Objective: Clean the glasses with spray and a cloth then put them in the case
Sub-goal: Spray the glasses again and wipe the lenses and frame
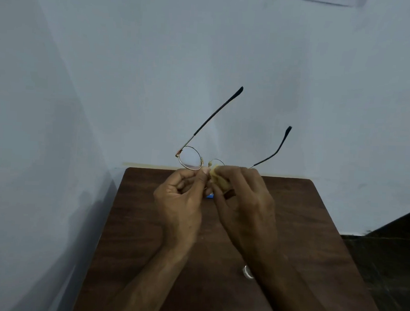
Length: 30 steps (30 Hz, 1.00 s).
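Observation:
Thin round metal-framed glasses (189, 158) with dark temple tips are held up above the far edge of the table, temples unfolded and pointing away. My left hand (180, 197) pinches the frame near the bridge. My right hand (242, 197) grips a small yellow cloth (218, 179) folded over the right lens, which is mostly hidden by the cloth and fingers. A small blue object (209, 196) peeks out on the table between my hands; what it is cannot be told.
A dark wooden table (302, 227) stands against a pale blue wall (204, 60). A small shiny clear object (247, 271), partly behind my right forearm, sits on the near right part of the table. Dark floor lies at the right.

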### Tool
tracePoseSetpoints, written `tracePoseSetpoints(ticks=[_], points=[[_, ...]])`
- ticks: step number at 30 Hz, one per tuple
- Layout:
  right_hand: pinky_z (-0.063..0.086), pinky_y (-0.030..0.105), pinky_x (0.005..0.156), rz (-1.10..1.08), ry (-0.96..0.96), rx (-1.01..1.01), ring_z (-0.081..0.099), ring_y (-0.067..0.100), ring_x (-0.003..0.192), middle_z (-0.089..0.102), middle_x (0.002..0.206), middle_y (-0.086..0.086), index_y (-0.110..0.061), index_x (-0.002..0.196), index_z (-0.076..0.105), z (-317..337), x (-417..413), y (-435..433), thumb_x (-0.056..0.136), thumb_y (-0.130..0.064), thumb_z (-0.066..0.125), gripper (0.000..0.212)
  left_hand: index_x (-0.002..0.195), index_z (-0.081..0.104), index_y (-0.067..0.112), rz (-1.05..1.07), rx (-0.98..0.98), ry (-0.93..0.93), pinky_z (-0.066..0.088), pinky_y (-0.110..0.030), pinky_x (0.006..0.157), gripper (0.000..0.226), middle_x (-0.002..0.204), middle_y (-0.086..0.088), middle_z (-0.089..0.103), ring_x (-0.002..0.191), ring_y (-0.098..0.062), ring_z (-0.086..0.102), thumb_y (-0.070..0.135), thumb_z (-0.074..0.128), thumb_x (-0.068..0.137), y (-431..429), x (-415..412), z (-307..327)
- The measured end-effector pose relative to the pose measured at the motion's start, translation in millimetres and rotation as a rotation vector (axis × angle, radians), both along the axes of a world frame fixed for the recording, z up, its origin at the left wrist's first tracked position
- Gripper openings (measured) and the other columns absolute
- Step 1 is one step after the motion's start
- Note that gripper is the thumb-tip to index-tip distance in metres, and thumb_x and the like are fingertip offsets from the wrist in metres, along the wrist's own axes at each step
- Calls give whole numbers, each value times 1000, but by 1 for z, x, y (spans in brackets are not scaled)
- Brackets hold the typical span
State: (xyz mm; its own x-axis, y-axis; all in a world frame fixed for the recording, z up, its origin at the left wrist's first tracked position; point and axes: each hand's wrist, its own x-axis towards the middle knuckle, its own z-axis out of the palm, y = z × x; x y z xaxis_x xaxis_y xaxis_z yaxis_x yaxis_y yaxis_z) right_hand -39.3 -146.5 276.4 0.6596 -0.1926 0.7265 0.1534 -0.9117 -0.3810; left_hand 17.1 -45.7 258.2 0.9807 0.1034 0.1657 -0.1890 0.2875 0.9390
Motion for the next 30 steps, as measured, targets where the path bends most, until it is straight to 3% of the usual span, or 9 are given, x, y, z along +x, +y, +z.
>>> tracePoseSetpoints(ticks=[6,9,12,18,23,27,30], points=[[53,37,80,-25,-39,-66,62,28,89,71,104,7,-5,104,75,-11,5,-4,94,-1,78,11,96,81,1,-12,-17,31,66,-36,68,15,82,-10,81,79,-26,81,14,79,90,4,4,0],[54,39,81,-21,-56,-89,62,30,89,72,105,9,-3,105,75,-15,6,-3,95,-1,77,10,95,80,-1,-20,-40,57,63,-28,63,11,79,-11,80,74,-23,80,9,78,92,5,7,-2],[54,36,84,2,-76,-97,64,30,92,73,106,9,-3,104,76,-11,14,6,97,0,75,8,93,81,1,-5,-30,79,62,-29,60,9,78,-8,79,71,-17,78,10,77,93,3,8,-5],[55,39,83,7,-104,-107,65,30,91,74,104,11,-1,100,77,-18,18,-4,104,-9,65,15,85,79,3,37,10,69,66,-45,62,9,71,-7,76,68,-21,76,9,78,93,7,16,-7],[55,37,83,47,-128,-169,66,30,90,75,105,11,-1,97,77,-12,27,8,100,-2,70,8,84,80,13,30,35,56,62,-36,60,11,71,-2,77,67,-16,73,13,77,94,6,17,-8],[56,39,82,16,-102,-180,65,30,89,75,105,11,-1,99,76,-15,26,-12,96,0,73,4,85,78,8,43,41,74,60,-30,51,9,66,0,75,62,-11,72,9,76,94,11,23,-4],[55,38,82,39,-118,-189,65,31,87,75,104,10,-1,97,76,-11,31,-2,97,1,71,5,84,78,12,38,56,68,61,-32,53,11,67,0,76,63,-12,73,8,75,94,12,27,-4]])
